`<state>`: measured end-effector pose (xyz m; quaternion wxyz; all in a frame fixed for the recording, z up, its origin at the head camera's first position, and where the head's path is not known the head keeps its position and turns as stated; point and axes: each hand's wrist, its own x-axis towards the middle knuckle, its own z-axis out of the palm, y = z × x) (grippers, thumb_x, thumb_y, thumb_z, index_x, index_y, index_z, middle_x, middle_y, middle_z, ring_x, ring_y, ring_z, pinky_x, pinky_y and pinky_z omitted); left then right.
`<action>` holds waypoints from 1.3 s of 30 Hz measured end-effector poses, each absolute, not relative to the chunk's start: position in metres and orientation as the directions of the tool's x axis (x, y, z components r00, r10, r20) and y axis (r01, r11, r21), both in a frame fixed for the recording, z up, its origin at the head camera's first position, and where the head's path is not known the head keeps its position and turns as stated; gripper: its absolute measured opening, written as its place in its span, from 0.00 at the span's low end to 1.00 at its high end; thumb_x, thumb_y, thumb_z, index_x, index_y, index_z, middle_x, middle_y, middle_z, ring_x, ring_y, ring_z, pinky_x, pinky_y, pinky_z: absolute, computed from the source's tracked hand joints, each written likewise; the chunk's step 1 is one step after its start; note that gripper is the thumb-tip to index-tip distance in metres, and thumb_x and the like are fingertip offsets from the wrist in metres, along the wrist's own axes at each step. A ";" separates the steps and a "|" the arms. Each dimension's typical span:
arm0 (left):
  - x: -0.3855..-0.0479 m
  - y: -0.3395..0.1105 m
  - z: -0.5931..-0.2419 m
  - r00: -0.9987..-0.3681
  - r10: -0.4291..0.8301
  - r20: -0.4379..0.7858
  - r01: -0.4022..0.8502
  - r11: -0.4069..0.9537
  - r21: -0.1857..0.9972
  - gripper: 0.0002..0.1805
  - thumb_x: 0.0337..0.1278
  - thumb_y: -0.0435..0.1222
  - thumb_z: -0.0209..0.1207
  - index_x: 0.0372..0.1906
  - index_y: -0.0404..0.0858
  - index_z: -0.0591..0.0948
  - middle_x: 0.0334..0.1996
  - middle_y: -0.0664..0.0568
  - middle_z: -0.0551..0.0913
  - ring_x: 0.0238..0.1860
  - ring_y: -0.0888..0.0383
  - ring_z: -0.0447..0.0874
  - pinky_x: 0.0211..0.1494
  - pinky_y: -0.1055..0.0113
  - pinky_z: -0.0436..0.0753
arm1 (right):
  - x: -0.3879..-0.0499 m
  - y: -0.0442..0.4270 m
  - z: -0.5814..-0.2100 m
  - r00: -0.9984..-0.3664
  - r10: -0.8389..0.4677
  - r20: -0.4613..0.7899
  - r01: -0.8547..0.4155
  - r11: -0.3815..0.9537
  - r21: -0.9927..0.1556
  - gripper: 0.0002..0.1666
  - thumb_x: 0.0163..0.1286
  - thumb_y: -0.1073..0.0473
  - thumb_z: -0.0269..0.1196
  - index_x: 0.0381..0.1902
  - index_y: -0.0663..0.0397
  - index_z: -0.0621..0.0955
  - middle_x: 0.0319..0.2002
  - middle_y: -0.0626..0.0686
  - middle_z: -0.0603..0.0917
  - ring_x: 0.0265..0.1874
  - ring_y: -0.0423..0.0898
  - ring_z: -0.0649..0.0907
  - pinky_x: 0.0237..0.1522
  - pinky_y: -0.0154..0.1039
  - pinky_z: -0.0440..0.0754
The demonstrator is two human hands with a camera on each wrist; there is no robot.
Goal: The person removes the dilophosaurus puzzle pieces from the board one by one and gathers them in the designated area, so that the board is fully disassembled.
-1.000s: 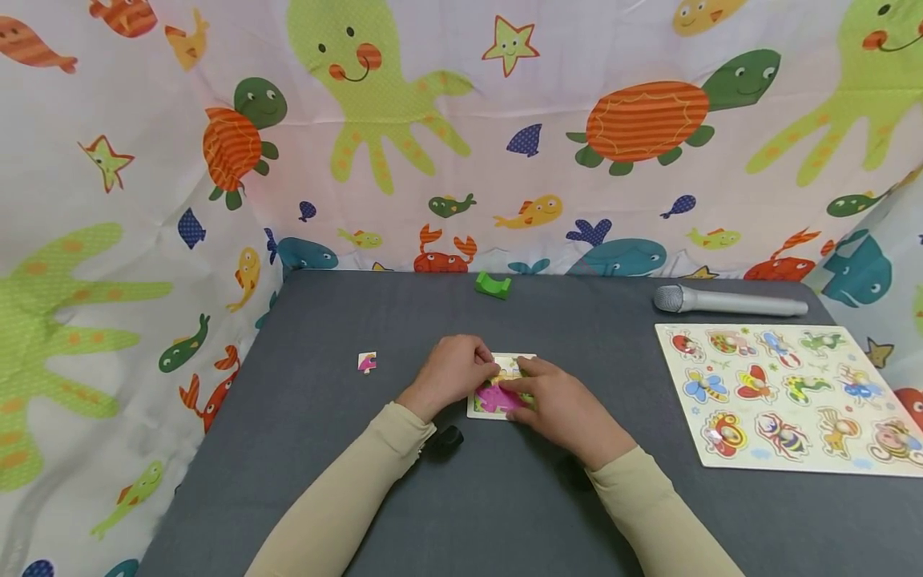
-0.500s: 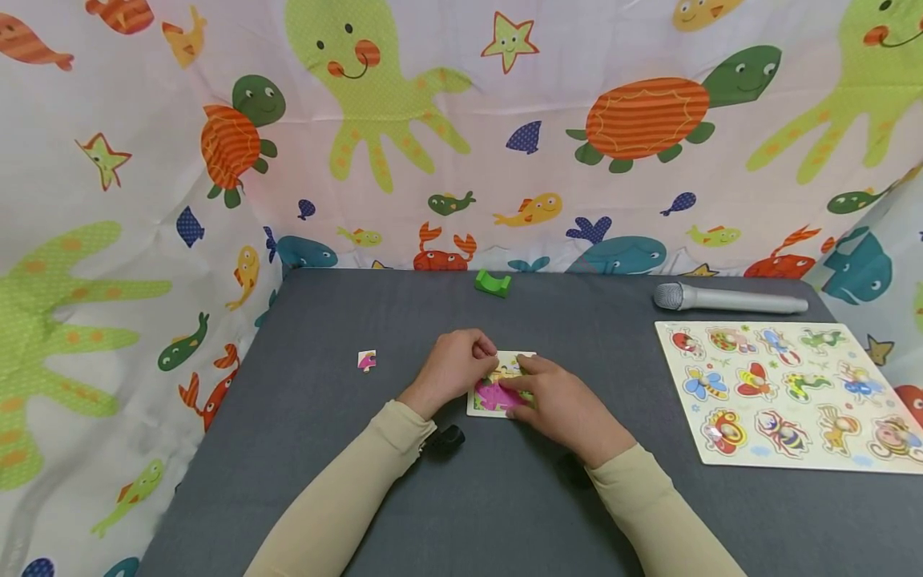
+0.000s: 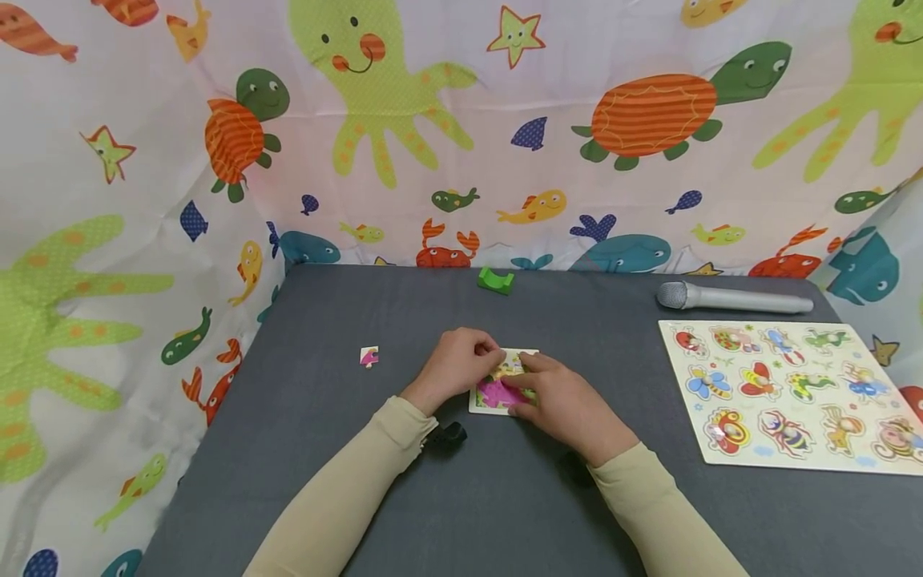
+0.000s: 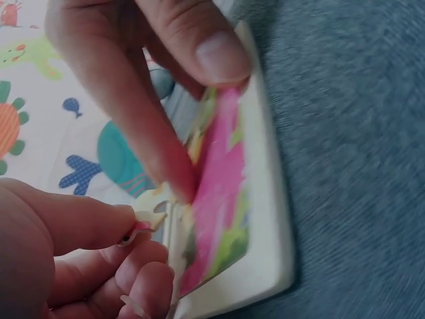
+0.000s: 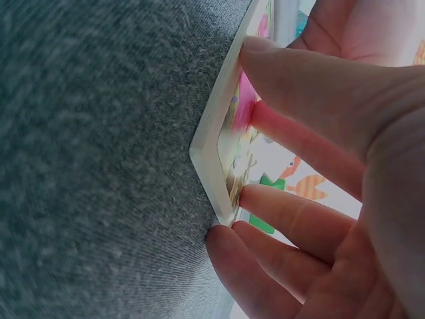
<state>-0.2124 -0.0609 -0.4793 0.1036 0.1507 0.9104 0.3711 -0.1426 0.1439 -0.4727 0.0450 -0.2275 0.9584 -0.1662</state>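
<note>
A small wooden jigsaw puzzle board [image 3: 493, 412] with a pale rim and a pink picture lies at the middle of the table. My left hand [image 3: 461, 362] is over its left side, pinching a small puzzle piece [image 4: 149, 220] between thumb and fingers, best seen in the left wrist view. My right hand [image 3: 570, 405] holds the board at its right side. Its thumb [image 5: 265, 56] is on the near rim, the index finger touches the pink part, and other fingers curve about the corner. A loose pink-and-white puzzle piece [image 3: 369, 357] lies apart to the left.
A green block with a curved hollow [image 3: 495, 280] stands at the back. On the right lie a grey microphone [image 3: 735, 299] and a large insect-picture board [image 3: 775, 457]. A sea-animal curtain [image 3: 404, 120] borders the grey table [image 3: 317, 336] at the back and sides.
The head view has shifted slightly. Both hands stay at the puzzle board in nearly the same pose, and the loose piece has not moved on the table.
</note>
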 end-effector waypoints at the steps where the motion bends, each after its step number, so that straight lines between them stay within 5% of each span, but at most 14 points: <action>1: -0.212 -0.064 -0.478 -0.936 0.344 -0.076 0.192 0.679 0.709 0.11 0.74 0.47 0.65 0.43 0.47 0.93 0.32 0.58 0.88 0.34 0.59 0.83 0.37 0.65 0.81 | -0.143 0.143 -0.473 -0.894 -0.448 -0.020 -0.415 0.844 -0.340 0.30 0.68 0.46 0.77 0.66 0.44 0.87 0.74 0.62 0.80 0.74 0.64 0.79 0.71 0.60 0.79; 18: -0.215 -0.184 -0.462 -0.985 0.041 -0.167 -0.080 0.749 0.658 0.13 0.73 0.47 0.66 0.43 0.44 0.93 0.37 0.49 0.90 0.32 0.52 0.79 0.34 0.62 0.76 | -0.144 0.145 -0.470 -0.901 -0.431 -0.052 -0.392 0.859 -0.329 0.31 0.69 0.45 0.76 0.68 0.43 0.86 0.74 0.63 0.79 0.75 0.66 0.77 0.71 0.60 0.79; 25: -0.212 -0.192 -0.461 -0.978 -0.040 -0.203 -0.156 0.788 0.596 0.14 0.72 0.45 0.66 0.43 0.40 0.93 0.44 0.47 0.92 0.37 0.50 0.83 0.36 0.63 0.79 | -0.144 0.143 -0.468 -0.893 -0.448 -0.052 -0.408 0.852 -0.327 0.30 0.69 0.46 0.76 0.67 0.44 0.87 0.74 0.63 0.79 0.75 0.66 0.78 0.71 0.61 0.79; 39: -0.212 -0.188 -0.464 -0.974 -0.104 -0.200 -0.202 0.799 0.566 0.13 0.69 0.44 0.69 0.39 0.38 0.93 0.39 0.46 0.92 0.36 0.50 0.83 0.34 0.62 0.79 | -0.139 0.142 -0.469 -0.913 -0.406 -0.029 -0.379 0.874 -0.306 0.31 0.68 0.44 0.77 0.67 0.40 0.86 0.73 0.66 0.77 0.70 0.66 0.79 0.69 0.62 0.81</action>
